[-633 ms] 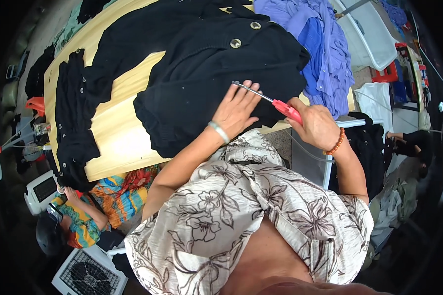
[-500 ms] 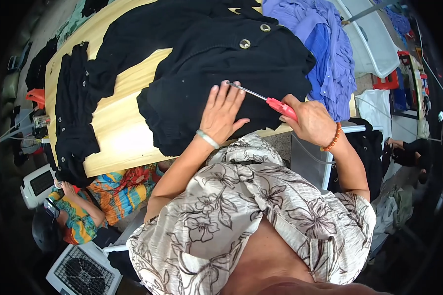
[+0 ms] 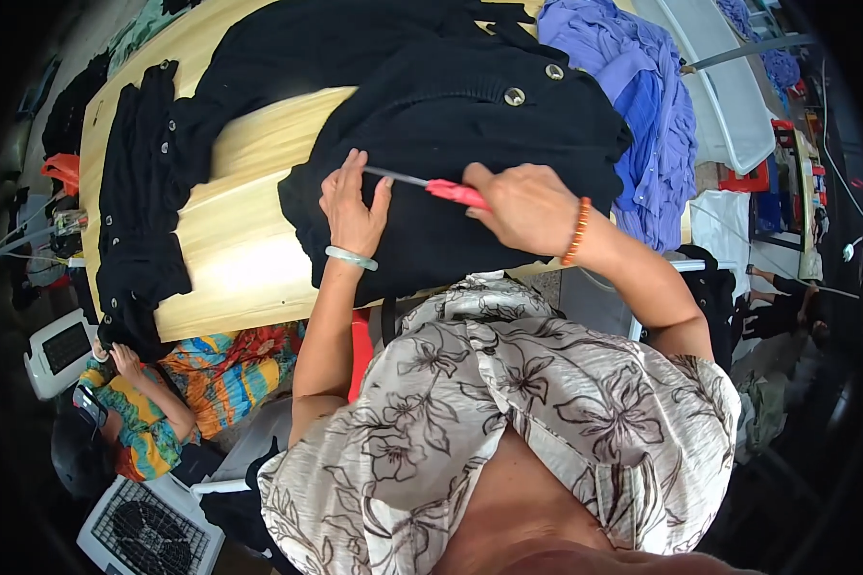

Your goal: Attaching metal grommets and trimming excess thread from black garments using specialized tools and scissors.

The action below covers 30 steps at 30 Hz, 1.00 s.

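A black knitted garment with large round buttons lies spread out in front of me. My left hand rests on its left part, thumb apart from the fingers and palm toward the cloth. In my right hand is a slim metal-shafted tool with a pink handle. Its shaft points left across the garment, and the tip reaches the gap between my left thumb and fingers. Whether the tip touches the cloth or a finger I cannot tell.
Purple-blue garments are heaped at the far right of the wooden table. Another black buttoned garment lies along its left end. A co-worker in a colourful patterned outfit sits at the left. A white tub stands beyond the right end.
Both my hands have moved left over the garment, the tool along with the right one. The left fingers, spread before, are now closer together. The view has shifted slightly.
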### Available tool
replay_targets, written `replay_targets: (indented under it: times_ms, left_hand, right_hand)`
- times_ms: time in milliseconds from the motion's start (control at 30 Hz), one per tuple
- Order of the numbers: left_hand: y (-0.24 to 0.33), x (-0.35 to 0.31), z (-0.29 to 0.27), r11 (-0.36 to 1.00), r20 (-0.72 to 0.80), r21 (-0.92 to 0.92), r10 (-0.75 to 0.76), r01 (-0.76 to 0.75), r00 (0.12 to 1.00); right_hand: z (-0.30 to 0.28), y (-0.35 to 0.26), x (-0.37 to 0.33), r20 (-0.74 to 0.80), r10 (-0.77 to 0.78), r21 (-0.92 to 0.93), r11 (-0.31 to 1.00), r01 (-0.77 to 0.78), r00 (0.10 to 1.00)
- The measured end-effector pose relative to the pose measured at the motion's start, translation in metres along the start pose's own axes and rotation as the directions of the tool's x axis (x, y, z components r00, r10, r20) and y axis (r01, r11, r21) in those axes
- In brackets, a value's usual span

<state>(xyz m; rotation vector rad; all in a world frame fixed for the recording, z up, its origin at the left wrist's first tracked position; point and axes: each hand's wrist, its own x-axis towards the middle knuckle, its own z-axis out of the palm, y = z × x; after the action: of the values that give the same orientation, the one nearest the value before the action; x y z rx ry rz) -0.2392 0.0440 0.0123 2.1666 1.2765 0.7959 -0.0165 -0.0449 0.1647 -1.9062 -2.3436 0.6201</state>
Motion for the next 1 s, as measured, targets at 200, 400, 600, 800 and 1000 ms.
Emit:
replay_targets:
  times_ms: [200, 400, 600, 800, 1000]
  left_hand:
    - [0.006, 0.001, -0.008, 0.985, 0.005, 0.123, 0.117, -0.117, 0.993]
    - [0.048, 0.019, 0.003, 0.914, 0.131, 0.044, 0.394, -0.403, 0.910]
    - [0.050, 0.017, 0.007, 0.911, 0.191, -0.046, 0.412, -0.411, 0.891]
    - [0.031, 0.048, -0.002, 0.825, 0.204, -0.556, 0.020, 0.099, 0.979]
    - [0.100, 0.115, 0.033, 0.799, 0.061, -0.101, 0.600, -0.593, 0.798]
  right_hand:
    - [-0.005, -0.002, -0.005, -0.021, 0.041, -0.017, 0.999, -0.041, 0.999]
    - [-0.019, 0.011, -0.072, -0.036, 0.260, -0.131, 0.956, -0.263, 0.965]
    - [-0.012, 0.001, -0.093, -0.032, 0.267, 0.012, 0.964, -0.267, 0.963]
    - [0.006, 0.034, -0.102, -0.086, 0.282, 0.152, 0.952, -0.267, 0.956]
    - [0.017, 0.083, -0.123, -0.380, 0.641, 0.326, 0.767, -0.553, 0.666]
